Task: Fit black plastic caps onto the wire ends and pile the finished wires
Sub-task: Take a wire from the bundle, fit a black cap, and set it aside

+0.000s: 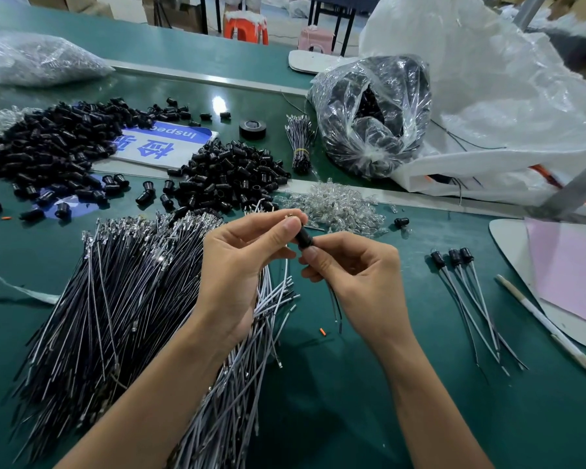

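Note:
My left hand (241, 265) and my right hand (349, 272) meet above the green table. Between their fingertips is a black plastic cap (304, 235); my right hand pinches it, with thin wires (335, 309) trailing down from that hand. My left hand pinches a small metal wire end at the cap's upper side. A big heap of black and grey wires (122, 319) lies under my left arm. Three capped wires (467, 292) lie side by side to the right. Loose black caps (230, 177) are heaped behind the hands, with a larger heap (51, 147) at the far left.
A pile of small clear glass parts (335, 204) lies behind my hands. A tied wire bundle (298, 143), a roll of black tape (252, 129) and a clear bag of black parts (372, 116) stand farther back. A pen (545, 323) and pink paper (569, 275) lie at right.

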`<state>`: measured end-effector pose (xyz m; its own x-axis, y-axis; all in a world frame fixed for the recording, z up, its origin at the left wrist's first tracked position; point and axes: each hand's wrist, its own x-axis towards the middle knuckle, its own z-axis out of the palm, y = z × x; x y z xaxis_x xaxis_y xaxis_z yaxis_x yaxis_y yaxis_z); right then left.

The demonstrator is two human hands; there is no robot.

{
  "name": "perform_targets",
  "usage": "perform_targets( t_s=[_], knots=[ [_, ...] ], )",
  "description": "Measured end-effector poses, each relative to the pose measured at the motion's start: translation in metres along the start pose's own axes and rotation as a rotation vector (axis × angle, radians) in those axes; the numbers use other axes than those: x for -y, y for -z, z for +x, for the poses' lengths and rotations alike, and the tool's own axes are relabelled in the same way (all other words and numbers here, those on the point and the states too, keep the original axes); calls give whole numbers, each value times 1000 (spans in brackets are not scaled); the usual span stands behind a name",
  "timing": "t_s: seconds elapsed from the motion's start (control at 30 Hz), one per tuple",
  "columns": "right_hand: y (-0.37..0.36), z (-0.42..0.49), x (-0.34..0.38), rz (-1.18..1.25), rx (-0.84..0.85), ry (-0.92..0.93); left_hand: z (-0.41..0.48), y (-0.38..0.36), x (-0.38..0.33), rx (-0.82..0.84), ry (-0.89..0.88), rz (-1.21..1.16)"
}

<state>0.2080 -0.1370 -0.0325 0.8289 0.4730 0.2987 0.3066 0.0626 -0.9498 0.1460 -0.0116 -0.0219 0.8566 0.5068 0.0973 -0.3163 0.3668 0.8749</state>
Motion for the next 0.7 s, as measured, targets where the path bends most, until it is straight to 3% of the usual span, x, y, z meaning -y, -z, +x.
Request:
perform_targets(
  t_s=[0.7],
  knots=[
    [2,1,-1,-12,-13,5,2,2,4,24,-20,1]
  ],
)
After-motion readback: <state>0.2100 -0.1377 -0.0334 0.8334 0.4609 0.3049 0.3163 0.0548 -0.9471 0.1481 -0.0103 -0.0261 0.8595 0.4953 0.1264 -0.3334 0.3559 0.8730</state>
